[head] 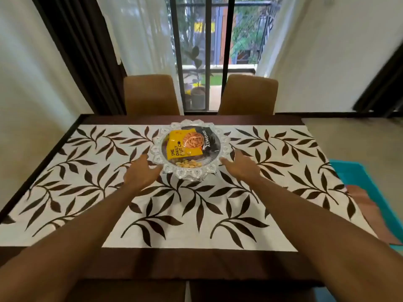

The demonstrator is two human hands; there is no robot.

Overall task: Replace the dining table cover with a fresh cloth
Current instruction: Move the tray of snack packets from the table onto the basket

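A white table cover (pixel 91 192) with dark brown leaf prints lies across the dark wooden dining table (pixel 196 264). On its far middle stands a clear glass bowl (pixel 224 141) with a scalloped rim, holding a yellow packet of nuts (pixel 178 147) and a dark almond packet (pixel 210 138). My left hand (pixel 141 173) reaches toward the bowl's left side, fingers straight, its tips at the rim. My right hand (pixel 237 164) is stretched out at the bowl's right side, fingers straight, close to the rim. Neither hand grips anything.
Two brown chairs (pixel 150 94) (pixel 248 94) stand at the table's far edge before a barred window with white curtains. Chair backs show at the near edge (pixel 187 290). A turquoise and pink mat (pixel 357 182) lies on the floor to the right.
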